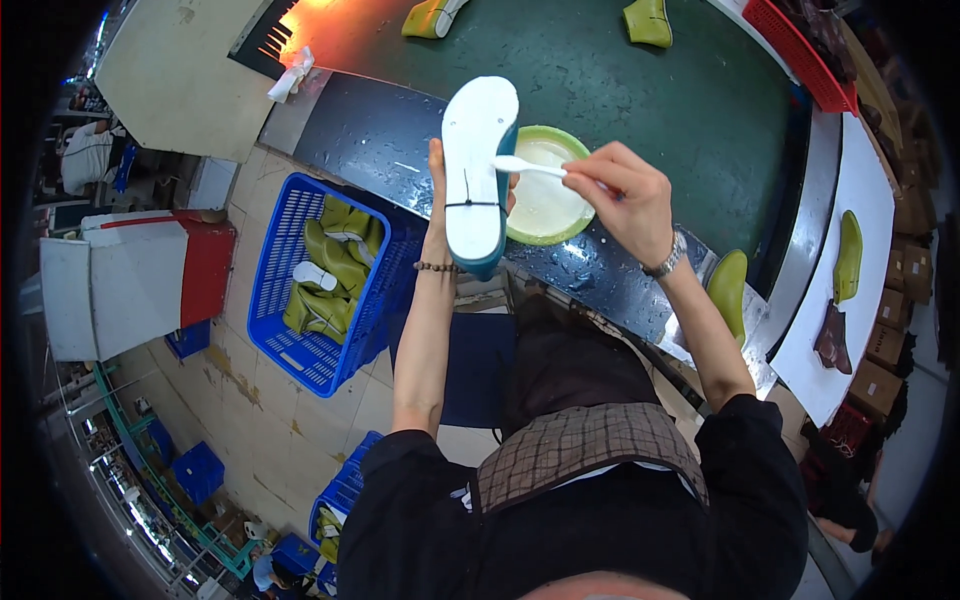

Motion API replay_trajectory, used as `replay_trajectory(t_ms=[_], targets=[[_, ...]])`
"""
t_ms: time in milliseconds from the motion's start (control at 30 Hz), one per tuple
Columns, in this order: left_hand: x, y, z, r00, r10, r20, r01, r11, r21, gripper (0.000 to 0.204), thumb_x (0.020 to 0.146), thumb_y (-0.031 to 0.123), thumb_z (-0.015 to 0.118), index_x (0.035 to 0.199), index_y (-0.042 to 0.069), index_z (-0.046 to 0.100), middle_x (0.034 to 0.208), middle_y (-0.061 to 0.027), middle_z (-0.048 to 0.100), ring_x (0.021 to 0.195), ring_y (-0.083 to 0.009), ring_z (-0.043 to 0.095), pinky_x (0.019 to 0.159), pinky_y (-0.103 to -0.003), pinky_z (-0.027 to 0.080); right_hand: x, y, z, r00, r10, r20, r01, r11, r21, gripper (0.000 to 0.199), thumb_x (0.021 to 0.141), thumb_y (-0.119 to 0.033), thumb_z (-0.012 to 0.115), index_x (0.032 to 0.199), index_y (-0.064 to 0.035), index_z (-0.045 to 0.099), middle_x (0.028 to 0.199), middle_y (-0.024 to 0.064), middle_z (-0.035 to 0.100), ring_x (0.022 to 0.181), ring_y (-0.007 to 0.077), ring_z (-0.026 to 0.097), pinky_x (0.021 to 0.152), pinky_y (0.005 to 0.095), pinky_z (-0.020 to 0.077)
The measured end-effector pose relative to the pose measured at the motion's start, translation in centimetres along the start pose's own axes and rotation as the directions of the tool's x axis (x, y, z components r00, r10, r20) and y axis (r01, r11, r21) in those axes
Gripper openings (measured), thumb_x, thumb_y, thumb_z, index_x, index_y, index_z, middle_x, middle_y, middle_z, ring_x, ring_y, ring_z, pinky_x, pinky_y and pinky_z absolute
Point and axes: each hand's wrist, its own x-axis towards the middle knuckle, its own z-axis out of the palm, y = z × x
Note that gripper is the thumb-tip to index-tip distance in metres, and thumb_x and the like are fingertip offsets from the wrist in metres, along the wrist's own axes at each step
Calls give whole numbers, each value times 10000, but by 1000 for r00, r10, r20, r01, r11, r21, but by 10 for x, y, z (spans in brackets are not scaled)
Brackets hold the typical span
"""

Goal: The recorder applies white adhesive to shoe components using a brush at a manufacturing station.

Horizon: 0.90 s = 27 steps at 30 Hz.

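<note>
My left hand (437, 205) is closed round a teal shoe last (488, 270), its white insole (481, 125) turned up. A dark line runs across and along the insole near one end. In my right hand (632, 198) is a slim white brush (535, 167), pinched between thumb and fingers. The brush's tip meets or nearly meets the insole's right edge. Below them, on the metal ledge, stands a light green bowl (548, 240) of milky white liquid, partly hidden by the last and my right hand.
At left, a blue basket (262, 300) holds several olive-green lasts. Green lasts (648, 22) ride the dark green belt (700, 130); another last (728, 292) lies right of my arm. A red basket (800, 55) stands far right. An orange glow (325, 30) shows at the back left.
</note>
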Motion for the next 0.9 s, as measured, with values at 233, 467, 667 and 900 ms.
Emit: replay_trajectory(t_ms=[233,467,667,900], targets=[[11,18,-16,968,196,-155,-165,968,190,909,934,831,314,1289,33,569,910,-150,696,691,-210,708,575,-322,601,-24,-28,0,999,21,37,-23,999,46,147,829,-89,822,974,-73,802,827,38,687,638,117,624,549,255,473],[17,21,-1,930,235,-283,-137,935,327,845,946,800,363,1277,54,584,939,-112,708,802,-191,717,649,-314,607,-16,-16,12,988,-155,-3,154,988,-14,136,785,-185,843,905,-143,796,779,-7,679,595,180,633,531,300,495],[30,17,7,958,189,-215,-126,953,275,878,956,802,315,1292,33,571,890,-138,707,755,-209,716,610,-324,610,-7,9,-1,999,19,-39,-21,998,-53,113,812,-196,836,901,-132,811,805,9,704,559,135,626,498,286,481],[45,2,-10,946,170,-276,-87,953,290,584,1060,617,360,1379,139,460,1245,-19,566,1142,-150,590,969,-343,513,-3,-6,2,977,-166,-130,146,978,-152,118,795,-145,831,905,-121,796,809,19,696,657,188,662,555,318,520]])
